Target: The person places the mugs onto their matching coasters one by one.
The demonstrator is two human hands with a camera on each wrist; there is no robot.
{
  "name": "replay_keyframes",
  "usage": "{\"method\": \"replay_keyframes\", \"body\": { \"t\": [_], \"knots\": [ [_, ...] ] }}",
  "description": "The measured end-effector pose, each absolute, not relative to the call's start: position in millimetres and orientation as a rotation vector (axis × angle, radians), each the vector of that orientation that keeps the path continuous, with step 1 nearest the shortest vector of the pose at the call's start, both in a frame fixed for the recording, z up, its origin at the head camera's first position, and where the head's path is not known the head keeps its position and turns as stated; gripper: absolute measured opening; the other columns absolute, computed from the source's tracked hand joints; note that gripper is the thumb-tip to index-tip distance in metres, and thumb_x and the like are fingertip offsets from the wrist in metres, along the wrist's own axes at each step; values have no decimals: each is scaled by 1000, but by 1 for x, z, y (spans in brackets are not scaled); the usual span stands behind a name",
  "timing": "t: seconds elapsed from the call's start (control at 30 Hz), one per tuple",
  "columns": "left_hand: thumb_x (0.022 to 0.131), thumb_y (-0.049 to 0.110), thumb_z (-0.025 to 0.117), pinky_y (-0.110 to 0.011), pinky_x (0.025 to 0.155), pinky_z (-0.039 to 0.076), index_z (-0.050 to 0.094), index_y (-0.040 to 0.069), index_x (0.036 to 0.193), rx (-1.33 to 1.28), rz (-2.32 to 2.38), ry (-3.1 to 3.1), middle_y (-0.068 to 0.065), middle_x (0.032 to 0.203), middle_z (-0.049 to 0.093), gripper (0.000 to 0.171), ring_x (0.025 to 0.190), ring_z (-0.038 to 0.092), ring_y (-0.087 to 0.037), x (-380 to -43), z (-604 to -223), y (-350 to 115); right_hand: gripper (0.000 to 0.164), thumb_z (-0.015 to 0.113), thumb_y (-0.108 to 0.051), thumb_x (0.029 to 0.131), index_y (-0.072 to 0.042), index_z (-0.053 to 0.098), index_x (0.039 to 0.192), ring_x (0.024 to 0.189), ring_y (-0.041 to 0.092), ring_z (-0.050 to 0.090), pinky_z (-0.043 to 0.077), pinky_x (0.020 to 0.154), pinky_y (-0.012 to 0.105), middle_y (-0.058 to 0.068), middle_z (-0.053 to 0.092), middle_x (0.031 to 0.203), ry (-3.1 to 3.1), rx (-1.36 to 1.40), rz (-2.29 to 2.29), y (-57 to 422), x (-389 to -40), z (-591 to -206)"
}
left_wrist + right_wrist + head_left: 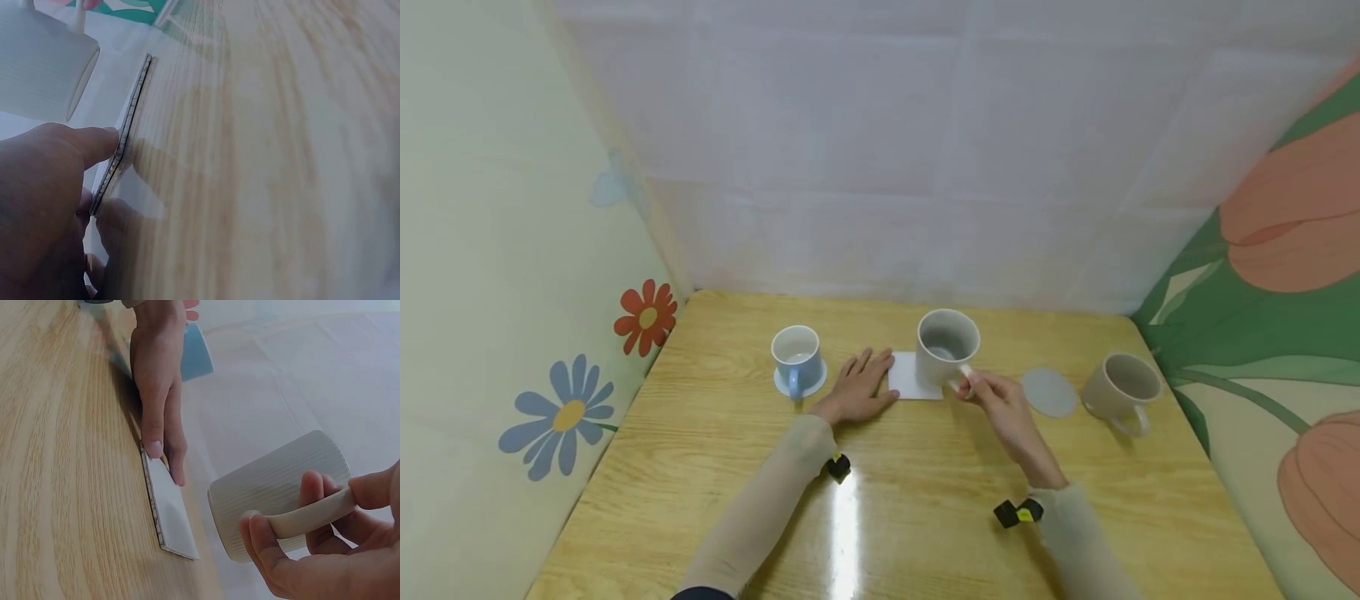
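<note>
And here we are over the middle of the desk: a pale ribbed mug hangs just above the square white coaster, its base clear of it in both wrist views! The right hand has it, fingers and thumb pinching the handle, nothing round the body. That's a one-sided grip, so the weight probably wants to twist; a firm pinch with a quiet wrist looks the way to fight it.

Over on the near partner, the left hand lies with fingers spread wide, thumb and a finger at the coaster's left edge. How hard they press, I cannot tell. Lovely support, though: light pressure there should stop the square from skidding, provided those tips don't stray beneath the mug.

Look at the line-up! The mug sits toward the coaster's right side, so a nudge left would centre it. Base level, slow and straight, that's the ticket; a tilt risks one edge knocking first. And mind the right flank: the round grey coaster lies near that wrist, a beige mug just beyond, so an elbow swing there could prove costly.
</note>
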State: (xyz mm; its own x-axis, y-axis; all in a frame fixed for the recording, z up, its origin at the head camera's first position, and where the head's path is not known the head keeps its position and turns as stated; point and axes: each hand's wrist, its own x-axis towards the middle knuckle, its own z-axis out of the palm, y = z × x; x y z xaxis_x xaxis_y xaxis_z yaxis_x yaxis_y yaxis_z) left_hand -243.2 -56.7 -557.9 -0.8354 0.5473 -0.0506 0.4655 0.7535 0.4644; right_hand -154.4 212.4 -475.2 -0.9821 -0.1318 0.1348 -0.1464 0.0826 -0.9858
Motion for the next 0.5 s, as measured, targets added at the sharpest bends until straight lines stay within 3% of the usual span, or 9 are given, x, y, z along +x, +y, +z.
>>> {"method": "replay_keyframes", "body": {
  "t": [0.33,0.5],
  "knots": [
    [101,54,47,-52,124,1,19,17,161,810,661,2761,1,169,10,76,155,1,-31,-243,-556,-57,40,51,-21,106,18,62,102,97,25,67,56,92,30,19,68,95,-2306,294,2099,208,-157,-478],
    [102,50,49,-53,124,1,21,14,161,807,682,2760,-1,169,12,74,155,1,-33,-241,-551,-57,40,50,-21,107,16,62,95,101,29,67,56,93,29,23,67,99,-2308,297,2107,206,-159,-480]
  ]
}}
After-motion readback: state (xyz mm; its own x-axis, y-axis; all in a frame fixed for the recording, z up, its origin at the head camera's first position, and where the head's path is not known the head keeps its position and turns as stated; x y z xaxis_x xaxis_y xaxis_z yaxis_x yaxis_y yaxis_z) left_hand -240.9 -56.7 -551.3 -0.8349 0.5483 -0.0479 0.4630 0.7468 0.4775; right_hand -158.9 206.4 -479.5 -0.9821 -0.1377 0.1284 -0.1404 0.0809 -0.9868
